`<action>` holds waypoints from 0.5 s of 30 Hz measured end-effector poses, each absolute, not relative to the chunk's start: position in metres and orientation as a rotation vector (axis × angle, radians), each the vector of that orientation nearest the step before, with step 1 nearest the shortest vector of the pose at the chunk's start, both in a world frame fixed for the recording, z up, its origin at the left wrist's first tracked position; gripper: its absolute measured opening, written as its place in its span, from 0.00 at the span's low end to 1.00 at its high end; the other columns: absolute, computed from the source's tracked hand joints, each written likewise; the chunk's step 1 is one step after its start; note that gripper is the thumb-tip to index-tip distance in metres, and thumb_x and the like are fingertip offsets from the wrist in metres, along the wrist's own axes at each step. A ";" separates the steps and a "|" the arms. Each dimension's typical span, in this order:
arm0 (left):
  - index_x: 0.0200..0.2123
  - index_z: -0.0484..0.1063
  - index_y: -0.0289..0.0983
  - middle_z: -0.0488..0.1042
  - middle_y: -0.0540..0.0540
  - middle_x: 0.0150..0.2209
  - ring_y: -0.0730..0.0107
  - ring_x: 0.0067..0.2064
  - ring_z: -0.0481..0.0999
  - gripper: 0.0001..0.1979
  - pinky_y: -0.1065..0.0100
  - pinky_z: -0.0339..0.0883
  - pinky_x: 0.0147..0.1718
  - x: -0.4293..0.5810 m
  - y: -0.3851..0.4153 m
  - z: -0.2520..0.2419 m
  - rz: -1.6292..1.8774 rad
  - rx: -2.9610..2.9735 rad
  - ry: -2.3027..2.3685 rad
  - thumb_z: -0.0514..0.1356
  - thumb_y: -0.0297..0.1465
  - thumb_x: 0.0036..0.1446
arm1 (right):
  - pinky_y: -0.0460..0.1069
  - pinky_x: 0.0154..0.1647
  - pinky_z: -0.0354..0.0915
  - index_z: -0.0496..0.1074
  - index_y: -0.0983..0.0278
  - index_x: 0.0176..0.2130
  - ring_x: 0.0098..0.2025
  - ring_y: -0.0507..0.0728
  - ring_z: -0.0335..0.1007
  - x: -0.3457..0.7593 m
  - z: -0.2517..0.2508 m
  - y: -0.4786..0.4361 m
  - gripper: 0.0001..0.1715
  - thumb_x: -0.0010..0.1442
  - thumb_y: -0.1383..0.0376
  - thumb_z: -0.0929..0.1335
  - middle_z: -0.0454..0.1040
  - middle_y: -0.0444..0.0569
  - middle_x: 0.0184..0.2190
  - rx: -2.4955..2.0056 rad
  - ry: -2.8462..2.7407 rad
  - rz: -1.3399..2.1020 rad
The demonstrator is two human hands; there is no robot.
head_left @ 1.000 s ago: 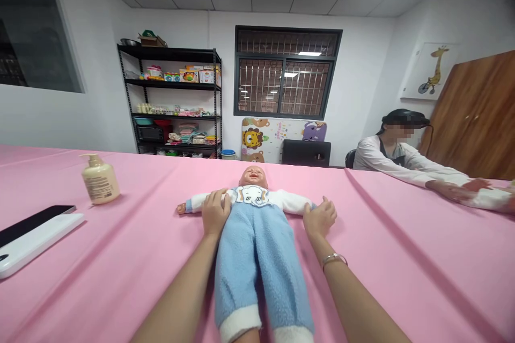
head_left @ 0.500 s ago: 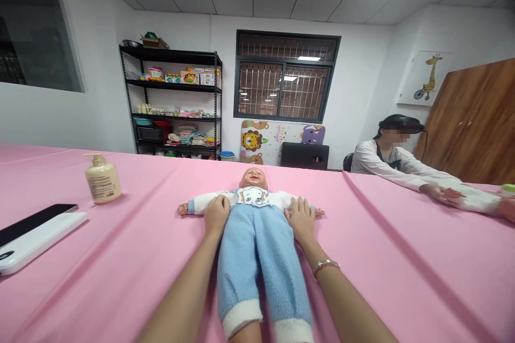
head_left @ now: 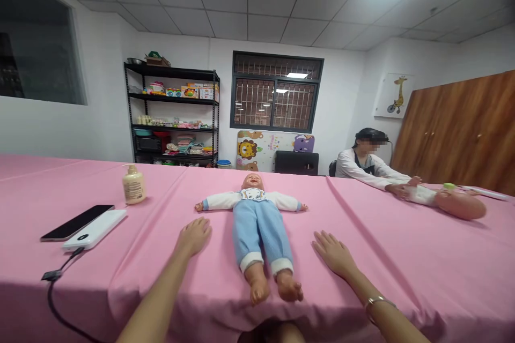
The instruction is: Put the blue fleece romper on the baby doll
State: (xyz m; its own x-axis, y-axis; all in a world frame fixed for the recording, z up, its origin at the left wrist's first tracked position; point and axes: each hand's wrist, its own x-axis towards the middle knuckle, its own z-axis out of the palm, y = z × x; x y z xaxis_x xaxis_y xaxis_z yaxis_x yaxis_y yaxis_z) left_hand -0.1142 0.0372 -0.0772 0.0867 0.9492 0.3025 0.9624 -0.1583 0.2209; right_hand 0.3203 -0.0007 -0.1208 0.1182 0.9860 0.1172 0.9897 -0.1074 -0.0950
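A baby doll (head_left: 257, 225) in a white top and blue fleece trousers lies on its back on the pink tablecloth (head_left: 100, 278), arms spread and feet near the front edge. My left hand (head_left: 194, 237) rests flat on the cloth, left of the doll's trousers and not touching it. My right hand (head_left: 333, 253), with a metal bracelet (head_left: 380, 304) on its wrist, lies palm down to the doll's right side, also apart from it. Neither hand holds anything.
A cream pump bottle (head_left: 133, 185), a black phone (head_left: 76, 222) and a white power bank (head_left: 94, 230) with a black cable (head_left: 52, 289) lie at left. At right, a seated co-worker (head_left: 364, 161) has hands on a second doll (head_left: 461, 203). A shelf unit (head_left: 173, 112) stands behind.
Both my hands have left the doll's chest and moved outward onto the cloth. The view has tilted upward, so more ceiling shows and the doll looks smaller.
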 end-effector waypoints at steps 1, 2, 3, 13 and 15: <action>0.52 0.63 0.37 0.63 0.42 0.55 0.59 0.57 0.60 0.21 0.56 0.52 0.54 -0.126 0.028 -0.075 -0.564 -2.284 -2.032 0.45 0.36 0.59 | 0.60 0.60 0.46 0.51 0.59 0.61 0.64 0.62 0.41 0.329 -0.123 -0.018 0.34 0.61 0.50 0.50 0.49 0.50 0.63 -2.236 -1.994 -0.051; 0.53 0.63 0.36 0.62 0.41 0.56 0.59 0.57 0.59 0.21 0.57 0.52 0.54 -0.136 0.020 -0.074 -0.542 -2.281 -2.042 0.45 0.36 0.59 | 0.60 0.60 0.47 0.51 0.59 0.61 0.64 0.63 0.42 0.336 -0.125 -0.035 0.34 0.61 0.50 0.50 0.49 0.50 0.63 -2.238 -1.993 -0.065; 0.53 0.63 0.35 0.62 0.41 0.56 0.59 0.58 0.58 0.22 0.57 0.51 0.55 -0.146 0.012 -0.072 -0.525 -2.282 -2.048 0.45 0.36 0.59 | 0.60 0.59 0.47 0.52 0.59 0.61 0.64 0.63 0.42 0.342 -0.128 -0.051 0.34 0.60 0.50 0.50 0.49 0.49 0.63 -2.236 -1.991 -0.079; 0.46 0.68 0.36 0.68 0.41 0.51 0.60 0.52 0.65 0.18 0.60 0.56 0.51 -0.177 -0.028 -0.071 -0.613 -2.184 -2.082 0.46 0.34 0.57 | 0.62 0.58 0.51 0.58 0.57 0.58 0.62 0.64 0.47 0.350 -0.150 -0.114 0.33 0.58 0.49 0.54 0.55 0.47 0.60 -2.131 -1.969 -0.274; 0.43 0.69 0.37 0.70 0.42 0.48 0.61 0.49 0.67 0.16 0.61 0.58 0.48 -0.175 -0.029 -0.070 -0.639 -2.160 -2.087 0.46 0.33 0.57 | 0.62 0.58 0.52 0.59 0.58 0.58 0.62 0.63 0.48 0.350 -0.151 -0.113 0.33 0.57 0.49 0.54 0.56 0.47 0.60 -2.111 -1.964 -0.289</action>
State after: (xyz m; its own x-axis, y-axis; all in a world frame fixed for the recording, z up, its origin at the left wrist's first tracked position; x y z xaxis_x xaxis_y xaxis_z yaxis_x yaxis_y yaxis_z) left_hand -0.1747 -0.0293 -0.0699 -0.0093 0.9403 0.3403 0.9697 -0.0746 0.2325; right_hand 0.3504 -0.1127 -0.1506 0.0755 0.9488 0.3067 0.9969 -0.0654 -0.0430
